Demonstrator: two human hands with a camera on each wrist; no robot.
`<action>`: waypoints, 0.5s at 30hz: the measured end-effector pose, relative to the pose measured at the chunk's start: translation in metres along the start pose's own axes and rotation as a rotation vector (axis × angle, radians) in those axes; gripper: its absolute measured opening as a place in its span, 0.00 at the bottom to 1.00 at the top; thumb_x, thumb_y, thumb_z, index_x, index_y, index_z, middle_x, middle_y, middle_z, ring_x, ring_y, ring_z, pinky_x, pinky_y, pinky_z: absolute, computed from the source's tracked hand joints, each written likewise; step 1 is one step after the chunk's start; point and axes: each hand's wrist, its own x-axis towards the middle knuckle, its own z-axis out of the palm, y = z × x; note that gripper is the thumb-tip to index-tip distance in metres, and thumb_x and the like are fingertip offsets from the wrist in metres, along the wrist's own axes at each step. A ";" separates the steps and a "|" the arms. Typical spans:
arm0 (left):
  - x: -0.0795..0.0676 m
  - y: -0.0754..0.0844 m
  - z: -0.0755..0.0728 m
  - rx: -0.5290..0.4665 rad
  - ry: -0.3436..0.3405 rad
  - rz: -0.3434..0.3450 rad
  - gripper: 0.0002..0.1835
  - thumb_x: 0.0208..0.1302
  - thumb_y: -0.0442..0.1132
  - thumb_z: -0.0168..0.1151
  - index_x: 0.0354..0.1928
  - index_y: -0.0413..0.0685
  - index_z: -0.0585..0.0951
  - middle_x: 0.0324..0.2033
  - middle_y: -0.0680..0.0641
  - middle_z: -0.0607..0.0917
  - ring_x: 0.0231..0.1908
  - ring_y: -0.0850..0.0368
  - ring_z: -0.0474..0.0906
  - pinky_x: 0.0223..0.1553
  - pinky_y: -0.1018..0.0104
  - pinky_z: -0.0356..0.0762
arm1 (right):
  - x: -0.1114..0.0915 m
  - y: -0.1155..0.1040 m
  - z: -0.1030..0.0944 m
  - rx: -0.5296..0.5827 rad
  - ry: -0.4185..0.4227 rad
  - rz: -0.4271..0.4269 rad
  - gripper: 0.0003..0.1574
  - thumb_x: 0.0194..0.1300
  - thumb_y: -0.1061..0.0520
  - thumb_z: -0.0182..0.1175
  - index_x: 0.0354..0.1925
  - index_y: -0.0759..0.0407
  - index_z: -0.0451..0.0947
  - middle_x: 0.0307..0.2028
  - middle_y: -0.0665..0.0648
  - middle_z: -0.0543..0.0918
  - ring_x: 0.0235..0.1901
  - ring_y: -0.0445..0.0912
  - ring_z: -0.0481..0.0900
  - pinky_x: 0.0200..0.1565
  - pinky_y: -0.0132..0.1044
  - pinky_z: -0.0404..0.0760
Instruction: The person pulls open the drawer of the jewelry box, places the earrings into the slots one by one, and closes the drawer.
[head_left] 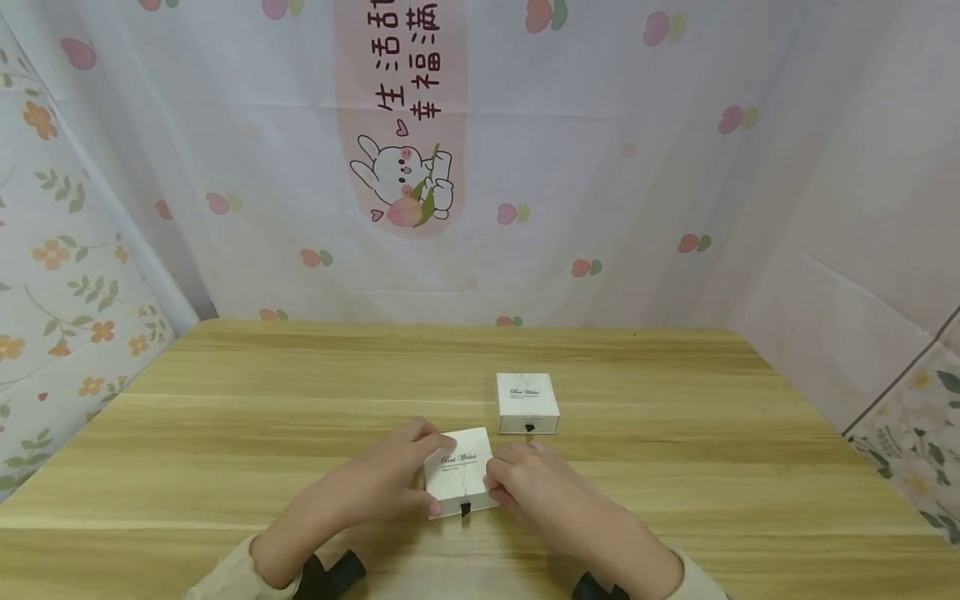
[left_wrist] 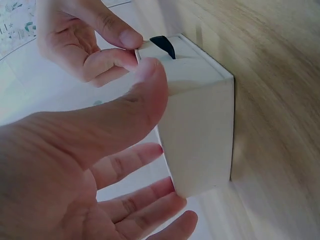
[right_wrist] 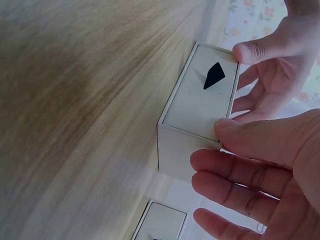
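Note:
A small white drawer box (head_left: pixel 457 475) with "Best Wishes" lettering lies on the wooden table, turned slightly, its front facing the person. A black pull tab (head_left: pixel 466 509) sticks out of that front. My left hand (head_left: pixel 375 479) holds the box at its left side, thumb at the front corner and fingers spread over the top edge. At the right front corner, my right hand (head_left: pixel 543 492) pinches the box between thumb and fingers. In the right wrist view the drawer front (right_wrist: pixel 192 107) sits flush within the sleeve.
Just behind and to the right stands a second white drawer box (head_left: pixel 527 402) with the same lettering and a black tab. The wooden table (head_left: pixel 262 400) runs back to a patterned curtain (head_left: pixel 585 167). More printed cloth (head_left: pixel 67 250) hangs at the left side.

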 end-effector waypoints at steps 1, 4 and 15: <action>0.000 -0.001 0.000 0.002 -0.002 0.002 0.33 0.46 0.43 0.72 0.56 0.42 0.73 0.48 0.48 0.73 0.46 0.56 0.71 0.47 0.63 0.73 | 0.000 0.000 0.000 0.003 0.003 0.000 0.09 0.55 0.60 0.65 0.25 0.50 0.73 0.25 0.41 0.76 0.27 0.36 0.69 0.31 0.25 0.62; 0.002 -0.002 0.001 -0.002 -0.013 0.000 0.33 0.47 0.43 0.72 0.57 0.43 0.73 0.50 0.47 0.73 0.48 0.55 0.72 0.49 0.60 0.73 | -0.001 0.000 0.001 0.009 0.004 0.002 0.09 0.55 0.60 0.65 0.25 0.50 0.73 0.25 0.42 0.76 0.28 0.37 0.70 0.31 0.25 0.62; 0.003 -0.002 0.001 -0.011 -0.042 -0.031 0.32 0.54 0.41 0.68 0.61 0.45 0.70 0.59 0.40 0.69 0.58 0.44 0.68 0.57 0.49 0.68 | 0.001 0.001 0.001 0.052 -0.024 0.025 0.08 0.55 0.60 0.65 0.26 0.51 0.74 0.26 0.43 0.77 0.29 0.37 0.72 0.32 0.26 0.66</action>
